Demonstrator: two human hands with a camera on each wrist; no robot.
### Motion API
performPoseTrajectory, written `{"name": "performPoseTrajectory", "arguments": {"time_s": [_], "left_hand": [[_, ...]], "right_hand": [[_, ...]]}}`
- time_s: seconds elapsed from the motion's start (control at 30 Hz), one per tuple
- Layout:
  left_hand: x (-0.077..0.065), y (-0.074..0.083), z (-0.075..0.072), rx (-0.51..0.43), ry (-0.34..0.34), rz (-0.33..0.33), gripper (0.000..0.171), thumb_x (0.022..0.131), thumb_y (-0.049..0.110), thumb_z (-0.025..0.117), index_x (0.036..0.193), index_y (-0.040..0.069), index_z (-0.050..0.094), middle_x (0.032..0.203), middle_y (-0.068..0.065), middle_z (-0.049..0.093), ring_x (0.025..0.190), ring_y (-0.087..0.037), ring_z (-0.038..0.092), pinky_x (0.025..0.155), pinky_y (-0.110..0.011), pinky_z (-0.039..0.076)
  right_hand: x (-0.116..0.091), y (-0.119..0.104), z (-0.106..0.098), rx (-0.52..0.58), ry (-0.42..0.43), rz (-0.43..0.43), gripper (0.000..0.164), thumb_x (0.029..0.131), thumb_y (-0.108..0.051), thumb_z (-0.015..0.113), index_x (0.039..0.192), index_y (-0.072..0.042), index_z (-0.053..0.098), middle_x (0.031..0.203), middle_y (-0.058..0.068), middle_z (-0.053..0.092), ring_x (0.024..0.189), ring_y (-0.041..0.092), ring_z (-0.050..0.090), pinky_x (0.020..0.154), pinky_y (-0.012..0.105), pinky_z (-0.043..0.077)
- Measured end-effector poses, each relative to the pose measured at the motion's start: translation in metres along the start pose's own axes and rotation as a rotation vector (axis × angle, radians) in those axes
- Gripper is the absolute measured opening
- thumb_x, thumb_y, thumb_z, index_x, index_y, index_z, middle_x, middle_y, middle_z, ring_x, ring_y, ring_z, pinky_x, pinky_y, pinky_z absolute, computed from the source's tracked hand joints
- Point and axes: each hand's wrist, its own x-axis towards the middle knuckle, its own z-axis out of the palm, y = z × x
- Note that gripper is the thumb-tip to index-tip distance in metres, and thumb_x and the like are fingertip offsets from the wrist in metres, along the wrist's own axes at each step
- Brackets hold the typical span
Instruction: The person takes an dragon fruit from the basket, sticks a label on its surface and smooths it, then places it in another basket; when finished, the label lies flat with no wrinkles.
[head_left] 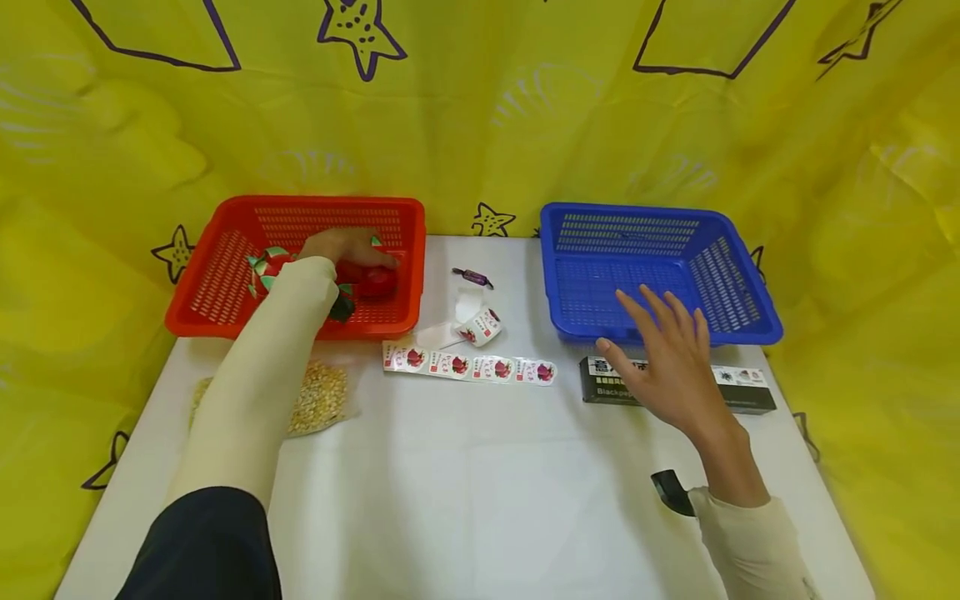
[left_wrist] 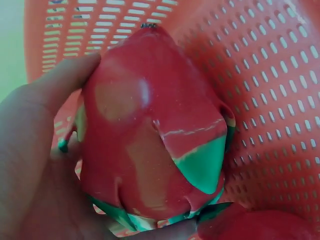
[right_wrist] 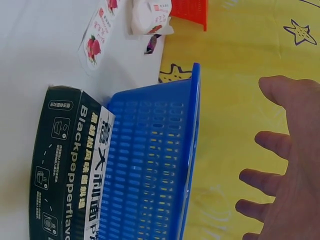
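In the left wrist view, my left hand [left_wrist: 35, 150] grips a red dragon fruit [left_wrist: 145, 110] with green-tipped scales, thumb on one side and fingers under it. This happens inside the red basket [head_left: 322, 202], where my forearm partly covers the contents in the head view. Beside the held fruit lies another red fruit [left_wrist: 260, 225], only partly in view. My right hand [head_left: 671, 371] hovers with spread fingers over the front edge of the blue basket [head_left: 637, 210], and holds nothing. Below that hand, a dark black-pepper-flavour box [head_left: 611, 387] lies along the basket's front.
Between the baskets are a roll of dragon fruit labels [head_left: 482, 327], an unrolled label strip [head_left: 472, 367] and a small purple-wrapped item [head_left: 473, 277]. A bag of yellow kernels [head_left: 322, 400] lies under my left forearm. A yellow patterned curtain [head_left: 465, 108] hangs behind the table.
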Motion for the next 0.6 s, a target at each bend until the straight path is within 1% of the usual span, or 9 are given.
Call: {"name": "performPoseTrajectory", "arguments": {"time_s": [0.07,0.13,0.23,0.3,0.43,0.53,0.6], "left_hand": [[0.003,-0.002,-0.001,-0.003,-0.012,0.008,0.072,0.1,0.059,0.06,0.149,0.01,0.042,0.14,-0.019,0.05,0.131,-0.038,0.045,0.11,-0.058,0.044],[0.005,-0.005,-0.002,-0.012,-0.02,0.017,0.075,0.099,0.06,0.062,0.151,0.01,0.041,0.142,-0.018,0.05,0.132,-0.038,0.044,0.111,-0.057,0.043],[0.004,-0.011,-0.003,-0.03,-0.022,0.036,0.079,0.098,0.059,0.065,0.156,0.012,0.039,0.147,-0.019,0.049,0.135,-0.038,0.043,0.115,-0.058,0.04],[0.003,-0.014,-0.002,-0.034,-0.004,0.052,0.076,0.098,0.056,0.066,0.155,0.012,0.041,0.148,-0.02,0.049,0.135,-0.039,0.044,0.115,-0.058,0.04],[0.004,-0.013,0.002,-0.057,0.045,0.065,0.066,0.097,0.051,0.07,0.147,0.014,0.048,0.144,-0.021,0.053,0.131,-0.04,0.049,0.111,-0.057,0.045],[0.007,-0.012,0.005,-0.044,0.085,0.087,0.06,0.098,0.05,0.068,0.143,0.014,0.051,0.142,-0.021,0.055,0.128,-0.041,0.052,0.108,-0.055,0.048],[0.009,-0.011,0.006,-0.027,0.108,0.109,0.056,0.1,0.049,0.065,0.141,0.012,0.054,0.14,-0.022,0.057,0.126,-0.04,0.054,0.106,-0.054,0.049]], "right_hand": [[0.001,-0.001,0.0,0.007,0.006,-0.005,0.074,0.104,-0.047,0.063,0.167,-0.02,0.035,0.172,0.023,0.026,0.159,0.052,0.012,0.124,0.074,-0.006],[0.003,-0.004,0.003,0.011,0.011,-0.015,0.074,0.104,-0.046,0.064,0.166,-0.02,0.036,0.172,0.023,0.027,0.159,0.052,0.013,0.124,0.074,-0.005],[0.008,-0.012,0.01,0.022,0.005,-0.039,0.073,0.103,-0.044,0.065,0.166,-0.019,0.038,0.171,0.023,0.028,0.158,0.052,0.014,0.124,0.074,-0.003],[0.014,-0.02,0.017,0.022,-0.011,-0.061,0.072,0.103,-0.044,0.066,0.165,-0.018,0.039,0.171,0.023,0.029,0.158,0.052,0.015,0.124,0.075,-0.001],[0.032,-0.041,0.032,0.027,-0.051,-0.102,0.071,0.103,-0.045,0.065,0.164,-0.019,0.041,0.171,0.021,0.031,0.159,0.049,0.016,0.125,0.074,0.002],[0.049,-0.061,0.045,0.046,-0.066,-0.14,0.07,0.103,-0.047,0.064,0.164,-0.02,0.042,0.171,0.018,0.031,0.16,0.047,0.017,0.126,0.071,0.004],[0.061,-0.076,0.055,0.082,-0.071,-0.173,0.069,0.104,-0.046,0.064,0.163,-0.019,0.043,0.171,0.017,0.033,0.16,0.045,0.019,0.127,0.069,0.007]]}}
